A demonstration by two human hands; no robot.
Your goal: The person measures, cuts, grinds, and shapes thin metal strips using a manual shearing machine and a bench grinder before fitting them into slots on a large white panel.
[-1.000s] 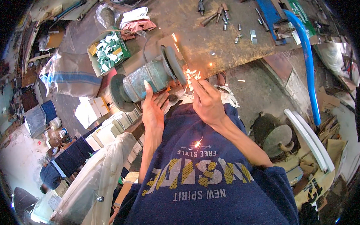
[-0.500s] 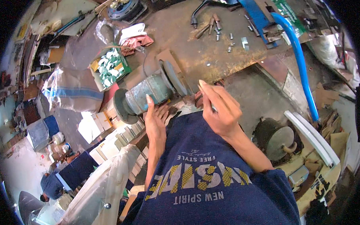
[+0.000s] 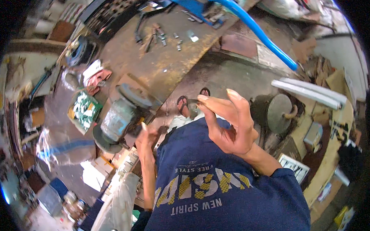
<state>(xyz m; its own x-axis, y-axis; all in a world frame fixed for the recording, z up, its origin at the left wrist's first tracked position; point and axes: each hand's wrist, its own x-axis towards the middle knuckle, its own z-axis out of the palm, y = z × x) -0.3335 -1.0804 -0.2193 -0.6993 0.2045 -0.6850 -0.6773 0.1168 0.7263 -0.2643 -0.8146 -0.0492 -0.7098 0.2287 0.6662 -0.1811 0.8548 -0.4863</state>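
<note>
In the head view, the sparks that flew at the wheel a second ago are gone. Our right hand [image 3: 231, 126], toward three o'clock from the centre, has come away from the grinder [image 3: 117, 116] at nine o'clock. We judge this a break in contact with the wheel. The view has turned as well, leaving the grinder farther toward nine.

Our right thumb and forefinger meet at their tips; a dark sliver seems to show there, but we cannot tell whether anything is gripped. Our left hand [image 3: 146, 139], at eight o'clock, is blurred and loosely open, thumb raised, holding nothing we can see, near the grinder's lower wheel [image 3: 104, 139].

The upper wheel [image 3: 133, 96] sits close to the edge of the workbench [image 3: 171, 61], which slants off toward one o'clock. Past that edge, open room lies between wheel and right hand, above our sandalled feet [image 3: 183, 106] at twelve. A round metal drum [image 3: 278, 112] at three limits our right side; the box of green and white pieces [image 3: 85, 111] crowds the grinder's nine o'clock side.
</note>
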